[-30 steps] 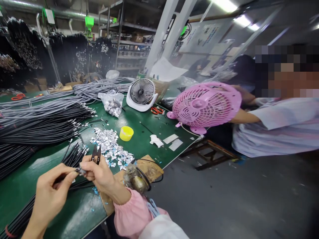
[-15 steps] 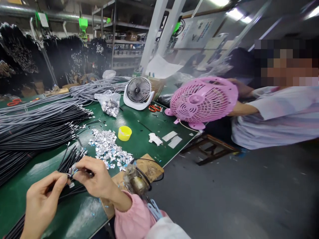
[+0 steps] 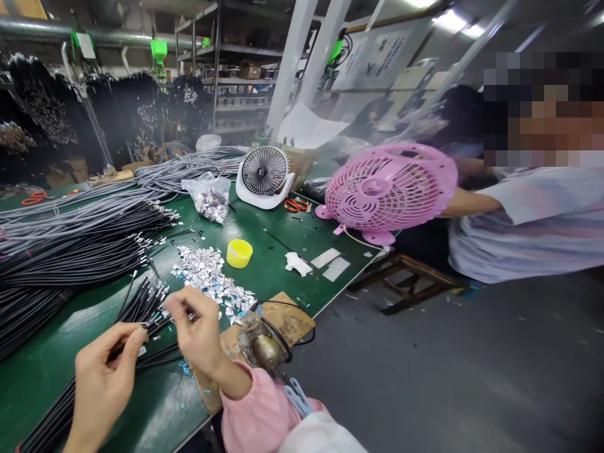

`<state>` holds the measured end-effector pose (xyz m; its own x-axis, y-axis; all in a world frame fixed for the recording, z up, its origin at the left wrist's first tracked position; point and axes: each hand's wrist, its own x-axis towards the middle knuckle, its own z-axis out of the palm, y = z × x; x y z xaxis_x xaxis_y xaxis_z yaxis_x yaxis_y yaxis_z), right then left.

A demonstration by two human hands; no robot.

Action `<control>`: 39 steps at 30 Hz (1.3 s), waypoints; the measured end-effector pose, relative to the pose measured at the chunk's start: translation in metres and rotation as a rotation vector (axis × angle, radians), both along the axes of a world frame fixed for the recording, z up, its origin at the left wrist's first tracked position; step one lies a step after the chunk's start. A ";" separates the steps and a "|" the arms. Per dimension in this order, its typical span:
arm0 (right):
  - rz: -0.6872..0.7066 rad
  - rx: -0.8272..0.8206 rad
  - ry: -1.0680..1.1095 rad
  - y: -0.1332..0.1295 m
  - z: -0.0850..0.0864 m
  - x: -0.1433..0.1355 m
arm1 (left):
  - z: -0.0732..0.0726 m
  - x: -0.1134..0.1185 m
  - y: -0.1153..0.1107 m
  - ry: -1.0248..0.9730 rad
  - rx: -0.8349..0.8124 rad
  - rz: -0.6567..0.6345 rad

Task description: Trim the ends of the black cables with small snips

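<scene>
My left hand [image 3: 104, 380] pinches the end of a thin black cable, whose tip with small wires shows at its fingertips. To its right is my right hand [image 3: 195, 327], apart from it, thumb and fingertips pressed together; whatever they hold is too blurred to make out. Behind the hands lie black cables [image 3: 134, 308] with stripped ends. A pile of small silvery foil pieces [image 3: 207, 274], some with bits of blue, spreads on the green table [image 3: 264, 270] just beyond my right hand.
Black and grey cable bundles [image 3: 61, 264] cover the left side. A yellow tub [image 3: 240, 253], bag of small parts [image 3: 210, 200], white fan [image 3: 265, 173], orange scissors [image 3: 296, 205] and pink fan [image 3: 387, 192] stand farther back. A worn board [image 3: 287, 318] lies near my right forearm. A co-worker [image 3: 528, 220] sits right.
My right hand has moved right, away from the left hand, which it was close against at the cable end. My left hand keeps its pinch. The view has shifted slightly.
</scene>
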<state>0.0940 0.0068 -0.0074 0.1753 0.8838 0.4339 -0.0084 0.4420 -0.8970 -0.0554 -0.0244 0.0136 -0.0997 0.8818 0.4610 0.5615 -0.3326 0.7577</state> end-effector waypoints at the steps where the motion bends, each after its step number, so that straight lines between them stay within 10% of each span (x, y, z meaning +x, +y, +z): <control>1: -0.095 -0.001 -0.001 0.001 -0.001 0.002 | -0.001 -0.002 -0.001 -0.004 0.013 0.025; 3: -0.143 -0.021 0.007 0.003 -0.003 0.004 | -0.003 -0.006 -0.002 0.000 0.036 0.050; 9: 0.273 0.159 -0.018 0.002 0.001 -0.004 | 0.006 -0.003 -0.003 0.082 0.028 -0.047; 15: 0.461 -0.077 0.053 -0.001 -0.003 -0.006 | 0.006 0.001 -0.002 0.088 0.063 -0.141; 22: -0.216 0.443 -0.347 0.002 -0.005 -0.002 | -0.003 0.005 -0.005 0.104 0.065 0.015; 25: -0.246 0.316 -0.252 0.005 -0.004 0.004 | 0.001 0.004 -0.005 0.112 0.066 0.045; 30: 0.252 0.337 -0.218 0.004 -0.008 0.001 | 0.004 0.001 -0.005 0.111 -0.016 0.013; 34: 0.440 0.039 -0.033 0.002 -0.016 -0.008 | 0.003 0.002 -0.005 0.084 0.009 -0.099; 39: 0.130 -0.238 0.227 0.011 -0.019 -0.006 | -0.005 0.003 -0.007 0.108 0.165 0.019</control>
